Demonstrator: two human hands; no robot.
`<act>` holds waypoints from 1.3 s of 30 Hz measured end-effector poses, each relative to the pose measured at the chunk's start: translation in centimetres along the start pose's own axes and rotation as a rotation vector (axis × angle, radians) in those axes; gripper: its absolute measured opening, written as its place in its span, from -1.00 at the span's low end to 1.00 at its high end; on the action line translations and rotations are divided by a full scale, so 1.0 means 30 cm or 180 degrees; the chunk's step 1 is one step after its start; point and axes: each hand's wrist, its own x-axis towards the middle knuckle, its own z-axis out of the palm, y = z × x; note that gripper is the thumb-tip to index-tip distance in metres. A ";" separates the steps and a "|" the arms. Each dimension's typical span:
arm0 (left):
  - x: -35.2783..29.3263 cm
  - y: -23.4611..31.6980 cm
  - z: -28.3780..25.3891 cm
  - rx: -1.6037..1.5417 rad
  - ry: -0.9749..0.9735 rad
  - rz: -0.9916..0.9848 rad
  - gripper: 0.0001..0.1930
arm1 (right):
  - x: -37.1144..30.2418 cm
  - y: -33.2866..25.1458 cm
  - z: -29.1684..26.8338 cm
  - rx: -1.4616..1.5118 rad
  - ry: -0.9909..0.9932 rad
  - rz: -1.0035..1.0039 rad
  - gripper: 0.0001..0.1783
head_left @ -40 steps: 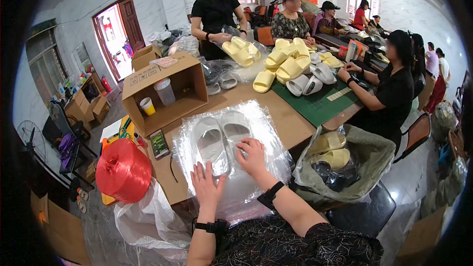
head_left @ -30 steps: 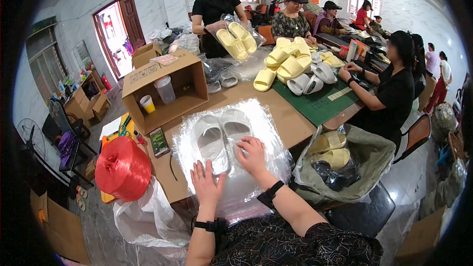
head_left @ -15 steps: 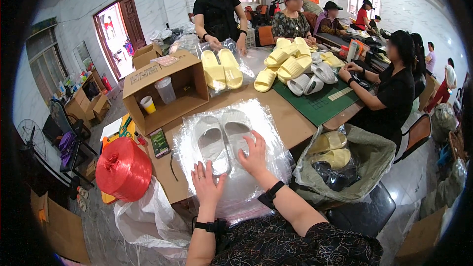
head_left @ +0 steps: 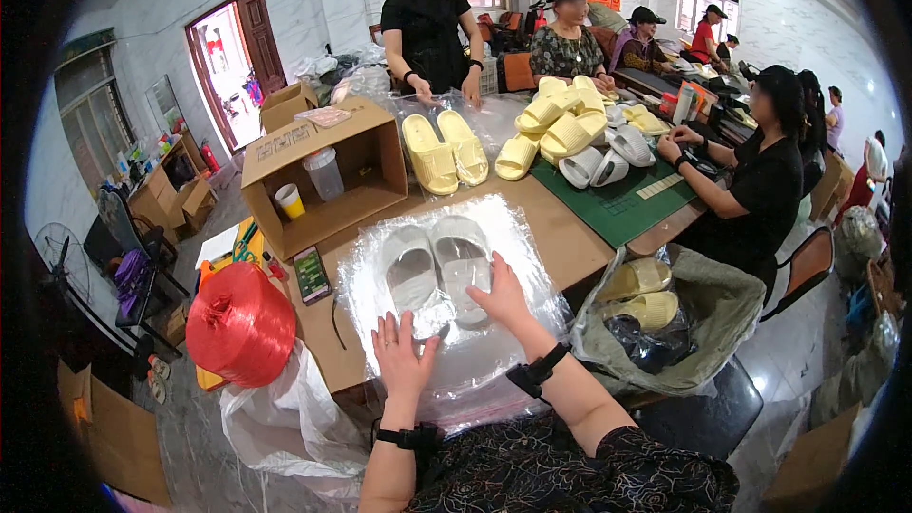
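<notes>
A pair of pale grey slippers, the left one [head_left: 409, 261] and the right one [head_left: 463, 261], lies side by side with toes pointing away from me. Clear plastic bags [head_left: 375, 237] lie flat beneath them in a glossy stack, and film seems to cover the slippers too. My left hand [head_left: 403, 361] rests on the plastic just below the left slipper's heel, fingers spread. At the outer side of the right slipper is my right hand [head_left: 505, 294], fingers apart, its thumb by the heel. Neither hand grasps anything.
An open cardboard box [head_left: 323, 166] with two cups stands behind left, near a phone [head_left: 311, 275] and red twine roll [head_left: 240, 325]. Yellow slippers [head_left: 560, 123] are heaped beyond, beside a green mat [head_left: 608, 204]. A lined sack [head_left: 703, 342] holds slippers at right. Co-workers surround the table.
My right hand has shifted slightly right and its fingers have lowered along the slipper's side. My left hand stays nearly in place. The view has tilted a little.
</notes>
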 end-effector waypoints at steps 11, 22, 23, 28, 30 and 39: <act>-0.008 -0.017 -0.008 -0.0314 -0.0008 -0.0129 -0.33 | -0.013 -0.040 -0.069 0.1149 -0.1042 0.1012 -0.12; -0.007 -0.008 -0.042 -0.0801 -0.0140 -0.0128 -0.22 | -0.188 -0.077 -0.055 0.3698 -0.0633 0.1486 -0.27; -0.001 -0.010 -0.035 -0.0787 -0.0184 -0.0105 -0.22 | -0.196 -0.080 -0.076 0.3719 -0.0473 0.1566 -0.28; -0.008 -0.039 -0.011 -0.0908 -0.0142 -0.0198 -0.27 | -0.233 -0.076 -0.191 0.4487 0.0263 0.1688 -0.41; 0.010 0.002 -0.044 -0.0561 -0.0297 -0.0287 -0.34 | -0.238 -0.068 -0.263 0.4506 0.0887 0.1513 -0.44; -0.001 -0.040 -0.002 -0.0329 -0.0149 0.0022 -0.38 | -0.212 0.212 -0.580 0.3945 0.4073 0.1321 -0.37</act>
